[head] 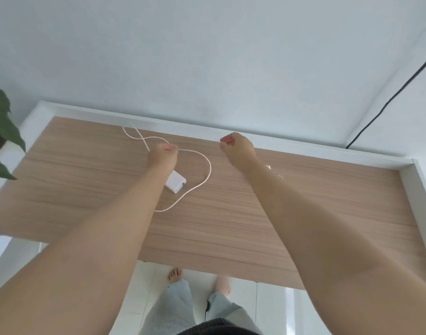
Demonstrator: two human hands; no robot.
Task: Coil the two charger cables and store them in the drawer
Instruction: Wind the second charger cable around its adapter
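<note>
left hand (163,154) pinches a thin white cable (208,174) between fingertips at the far part of the desk; the cord runs out from the pinch on both sides. to the left it crosses over itself in a small loop near the white back rail (158,122); to the right it sweeps in a wide round arc, then curves back toward the near side and passes under the left forearm. a white charger block (175,183) (glossy, boxy, rounded corners; no legible marking) lies on the desk just near of the pinching hand, inside the arc and partly hidden by the wrist. right hand (236,147) is curled into a loose fist above the desk near the back rail, well apart from the cable; whether it holds anything cannot be told. small pale bits (268,167) lie beside the right forearm, too small to identify. desk (303,213) surface is light wood-grain laminate with horizontal streaks. green leaves (1,126) at the left edge; a dark cord (388,102) runs along the wall at right.
</note>
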